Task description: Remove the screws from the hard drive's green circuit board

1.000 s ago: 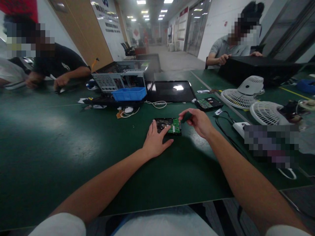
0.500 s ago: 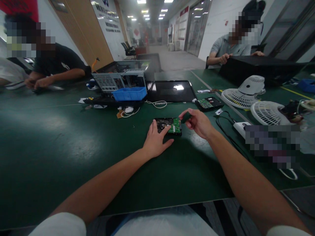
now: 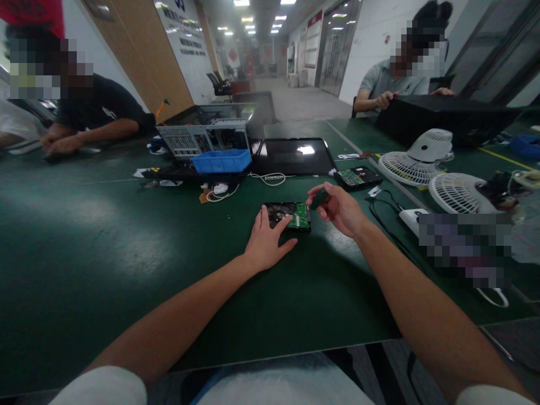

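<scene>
A hard drive (image 3: 288, 215) lies board side up on the green table (image 3: 126, 247), its green circuit board on the right half. My left hand (image 3: 266, 243) rests flat against the drive's near left edge, fingers spread and touching it. My right hand (image 3: 338, 209) hovers just right of the drive, fingers pinched round a small dark tool (image 3: 319, 198) whose tip points down at the drive's right corner.
Behind stand an open computer case (image 3: 206, 132), a blue bin (image 3: 222, 161), a black side panel (image 3: 293, 156) and a second drive (image 3: 358, 177). Two white fans (image 3: 422, 160) and cables lie at right. Other people work at the far left and far right.
My right hand has drifted slightly up and left with the tool. My left hand and the drive have stayed put. The person at far left has shifted their hands.
</scene>
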### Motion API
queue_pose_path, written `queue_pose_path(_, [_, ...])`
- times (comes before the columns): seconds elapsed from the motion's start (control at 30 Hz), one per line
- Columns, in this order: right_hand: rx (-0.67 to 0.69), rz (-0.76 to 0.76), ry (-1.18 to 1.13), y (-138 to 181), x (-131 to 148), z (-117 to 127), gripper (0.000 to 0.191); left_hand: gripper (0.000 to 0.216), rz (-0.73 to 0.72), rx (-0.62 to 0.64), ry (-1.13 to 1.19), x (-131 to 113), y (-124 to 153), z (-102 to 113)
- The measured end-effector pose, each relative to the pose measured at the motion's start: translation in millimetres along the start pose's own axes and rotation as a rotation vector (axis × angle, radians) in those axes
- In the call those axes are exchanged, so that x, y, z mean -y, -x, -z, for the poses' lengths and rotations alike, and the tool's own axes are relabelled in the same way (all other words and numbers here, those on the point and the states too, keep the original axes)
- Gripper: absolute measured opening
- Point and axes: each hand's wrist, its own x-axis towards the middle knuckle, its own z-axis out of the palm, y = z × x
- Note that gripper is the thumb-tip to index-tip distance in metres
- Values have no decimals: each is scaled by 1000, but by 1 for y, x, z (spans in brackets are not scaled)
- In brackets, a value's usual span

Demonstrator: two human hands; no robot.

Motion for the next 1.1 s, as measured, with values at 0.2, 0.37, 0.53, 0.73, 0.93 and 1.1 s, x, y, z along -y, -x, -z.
queue_pose_path(0.2, [23, -15, 6, 3, 0, -3, 39, 70, 2, 0, 8, -1, 0, 0])
queue_pose_path(0.37, [15, -20, 31, 4, -1, -4, 37, 69, -1, -2, 0, -2, 0, 1])
queue_pose_path(0.53, [-26, 2, 96, 3, 1, -5, 39, 70, 2, 1, -9, -1, -1, 1])
queue_pose_path(0.73, [-39, 15, 78, 3, 1, -6, 40, 70, 4, 5, 1, -1, 0, 2])
queue_pose_path(0.93, [-30, 1, 78, 2, 1, -4, 42, 69, 6, 9, -1, -2, 0, 3])
queue_pose_path(1.1, [-8, -11, 64, 2, 1, -2, 40, 68, 4, 2, -6, -2, 0, 1])
